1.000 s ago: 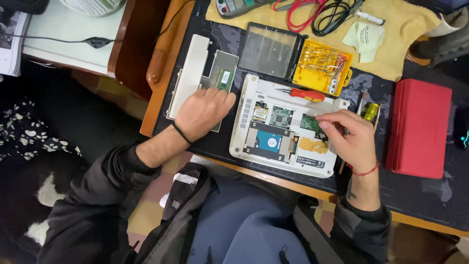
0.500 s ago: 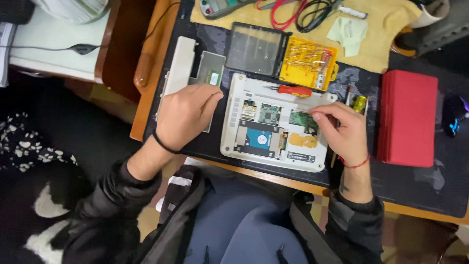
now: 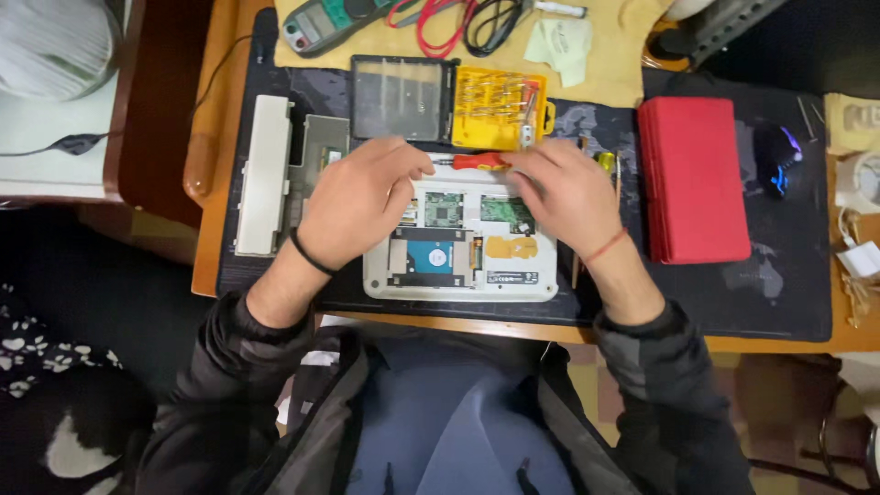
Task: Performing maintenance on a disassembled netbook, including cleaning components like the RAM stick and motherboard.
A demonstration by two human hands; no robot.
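An opened white laptop base [image 3: 458,275] lies on a dark mat, with green circuit boards and a blue-labelled hard drive [image 3: 431,257] exposed. A red-handled screwdriver [image 3: 477,161] lies along its far edge. My left hand [image 3: 357,202] rests over the laptop's left far corner, fingertips reaching the screwdriver's shaft. My right hand [image 3: 559,192] covers the right far part, fingers touching the red handle. Whether either hand grips the screwdriver is unclear.
A yellow bit set [image 3: 500,110] with its clear lid [image 3: 399,96] sits behind the laptop. A white removed cover [image 3: 261,174] lies left, a red case [image 3: 692,179] right. A multimeter [image 3: 321,23] with leads sits at the back, a mouse [image 3: 779,160] far right.
My left hand moved right from the removed cover onto the laptop's far left corner. My right hand moved up to the screwdriver's handle. The camera view shifted.
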